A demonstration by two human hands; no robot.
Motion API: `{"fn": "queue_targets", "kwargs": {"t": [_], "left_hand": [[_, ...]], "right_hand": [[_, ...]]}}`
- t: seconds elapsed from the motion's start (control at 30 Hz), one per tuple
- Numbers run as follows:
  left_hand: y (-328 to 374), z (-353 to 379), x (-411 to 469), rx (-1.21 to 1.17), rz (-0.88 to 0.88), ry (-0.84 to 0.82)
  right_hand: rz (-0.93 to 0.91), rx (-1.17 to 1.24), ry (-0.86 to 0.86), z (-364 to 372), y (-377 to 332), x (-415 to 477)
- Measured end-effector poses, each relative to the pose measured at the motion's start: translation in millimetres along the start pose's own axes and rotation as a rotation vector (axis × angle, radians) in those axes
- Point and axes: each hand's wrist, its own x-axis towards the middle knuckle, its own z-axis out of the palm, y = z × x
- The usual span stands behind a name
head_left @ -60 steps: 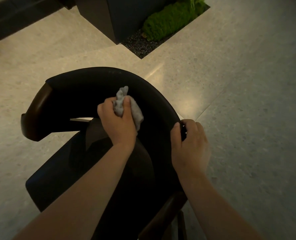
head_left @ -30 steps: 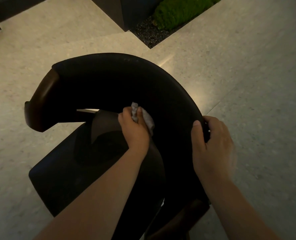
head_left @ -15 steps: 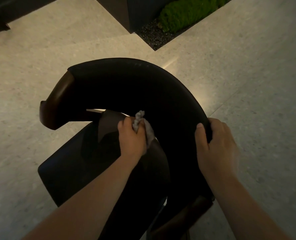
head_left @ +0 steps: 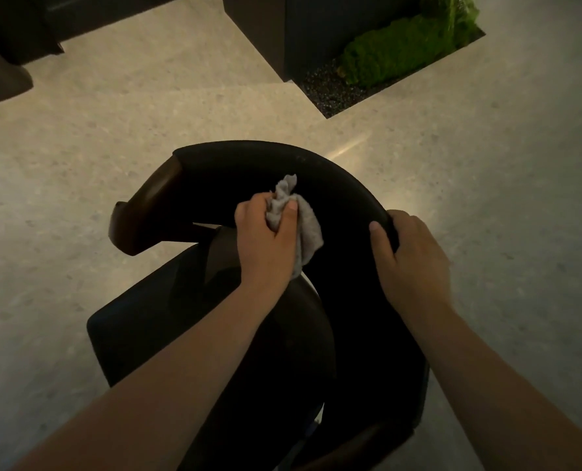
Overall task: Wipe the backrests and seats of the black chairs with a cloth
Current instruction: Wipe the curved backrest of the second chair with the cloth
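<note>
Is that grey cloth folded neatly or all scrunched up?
Scrunched up. The left hand grips the cloth in a bunch against the backrest; a crumpled tuft sticks out above its fingers.

One wide-angle view, worn on the person's head, faces forward and steeply down. It sits close above a black chair (head_left: pixel 345 198), with pale floor (head_left: pixel 78 158) filling the frame's edges around it.
</note>
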Motion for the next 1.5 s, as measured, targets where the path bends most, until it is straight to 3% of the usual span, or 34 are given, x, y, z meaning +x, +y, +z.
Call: {"fn": "queue_targets", "kwargs": {"t": [0.6, 0.77, 1.03, 1.3, 1.5], "left_hand": [[39, 24, 3, -0.004, -0.142, 0.199], [56, 28, 12, -0.007, -0.029, 0.301], [53, 54, 45, 0.241, -0.024, 0.266], [26, 37, 32, 0.114, -0.125, 0.260], [23, 23, 31, 0.080, -0.085, 0.205]], "right_hand": [[-0.011, 0.013, 0.006, 8, 10, 0], [-0.005, -0.018, 0.015, 8, 8, 0], [0.003, -0.041, 0.030, 8, 6, 1], [-0.002, -0.062, 0.040, 7, 3, -1], [-0.013, -0.040, 0.027, 7, 4, 0]]}}
